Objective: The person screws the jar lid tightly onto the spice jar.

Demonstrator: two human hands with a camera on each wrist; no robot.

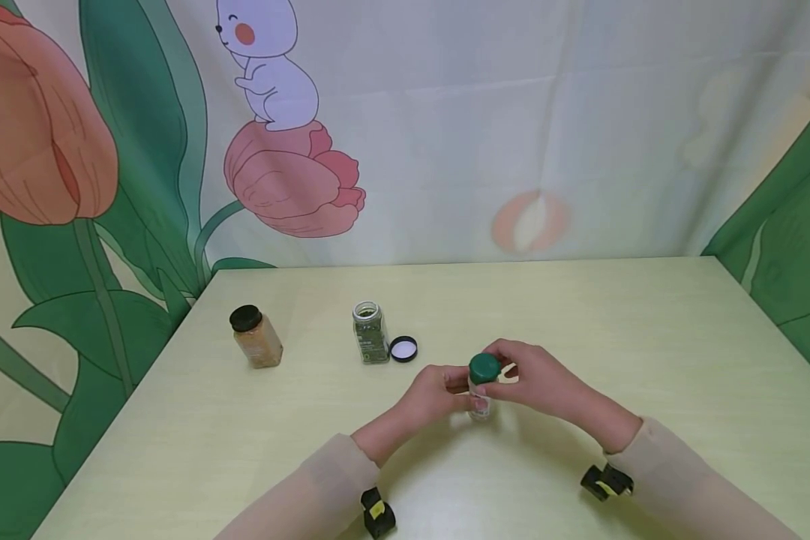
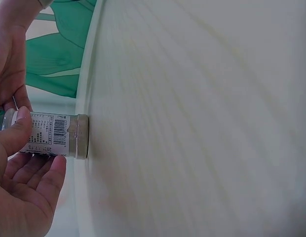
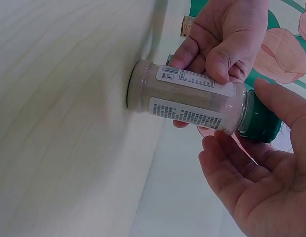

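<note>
A small clear spice jar point(image 3: 187, 96) with white printed labels and a green cap point(image 1: 484, 367) stands upright near the middle of the table; pale brownish powder shows inside it. My left hand point(image 1: 428, 397) grips the jar's body, thumb on one side and fingers on the other. On the capped end, my right hand point(image 1: 540, 379) pinches the green cap between thumb and fingers, as the right wrist view shows. The cap sits on the jar's neck. Whether it is loose I cannot tell.
Farther back stands an uncapped glass jar point(image 1: 371, 335) of green dried herbs, with a black lid point(image 1: 403, 349) lying white side up beside it. To the left is a black-capped jar point(image 1: 259, 341) of orange-brown powder. A printed curtain point(image 1: 445, 135) hangs behind the table point(image 1: 614, 315).
</note>
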